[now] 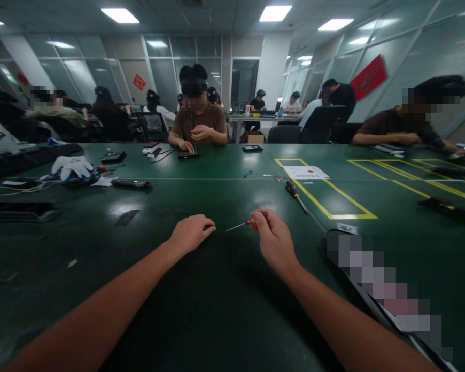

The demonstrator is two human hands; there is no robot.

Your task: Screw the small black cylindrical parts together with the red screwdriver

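My right hand (274, 237) grips a small screwdriver (238, 226) by its red handle, and the thin metal shaft points left and slightly down toward my other hand. To the left of that tip, my left hand (194, 232) is low over the green table (217, 310), with thumb and fingers pressed together. Whatever sits in that pinch, if anything, is too small to name. A gap separates the screwdriver's tip from my left fingers. Beyond my right hand lies a larger black and yellow screwdriver (296, 196).
Further left are a black pen-shaped tool (132, 184), white gloves (73, 168) and a black tray (21, 212). A blurred-out flat device (383, 289) lies by my right forearm. Yellow tape (352, 216) frames a white sheet (306, 172). A person (199, 121) works opposite.
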